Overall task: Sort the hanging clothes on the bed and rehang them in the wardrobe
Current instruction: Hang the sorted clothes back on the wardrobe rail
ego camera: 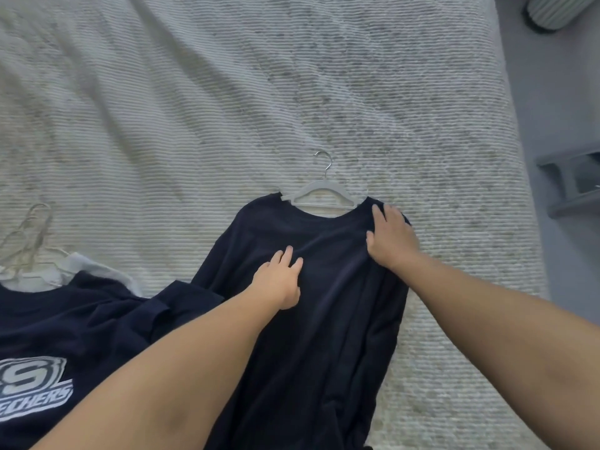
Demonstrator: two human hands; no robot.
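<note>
A plain navy T-shirt [324, 319] lies flat on the bed [194, 108], on a grey hanger [319, 198] whose metal hook points away from me. My left hand [279, 280] rests flat on the shirt's chest with straight fingers. My right hand [391, 237] presses on the shirt's right shoulder, fingers spread over the cloth. At the lower left lies a second navy shirt with a white logo [65, 352], stacked on a grey garment [84, 271] with pale hangers [29, 241] sticking out above the collars.
The bed's ribbed off-white cover stretches far back and left. Beyond its right edge is grey floor with a grey stand [571, 180] and a ribbed pale-green object [558, 11] at the top right corner.
</note>
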